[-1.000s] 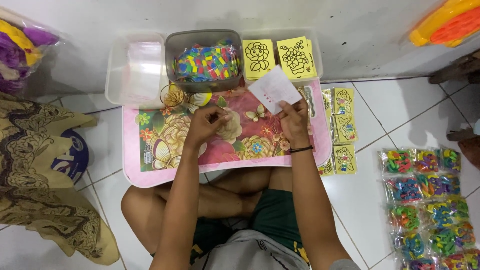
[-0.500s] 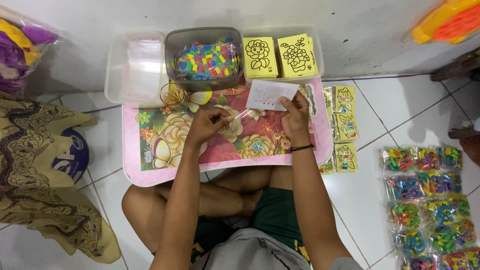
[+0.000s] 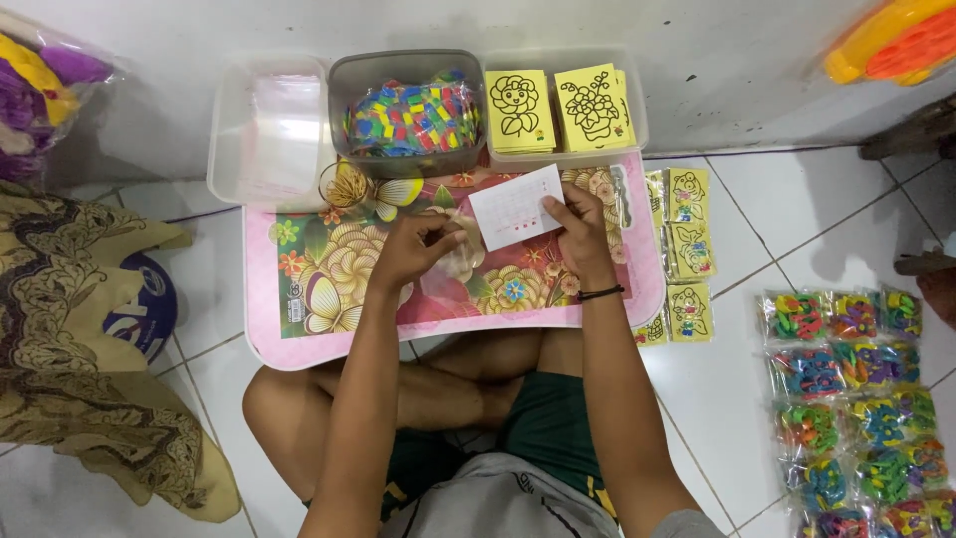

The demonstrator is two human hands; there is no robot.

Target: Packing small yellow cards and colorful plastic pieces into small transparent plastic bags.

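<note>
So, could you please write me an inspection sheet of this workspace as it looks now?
Surface: pink floral lap tray on a white tiled floor.
Job's things: white card held over the tray; yellow picture cards in a clear tub behind.
Clutter: grey tub of coloured pieces, clear tub of plastic sleeves, bagged coloured toys on the floor, patterned cloth.
Grippers: left hand closed beside the card's left edge; right hand pinching the card.
Cables: nothing seen.
Surroundings: white wall, orange and yellow plastic item at the top right.
</note>
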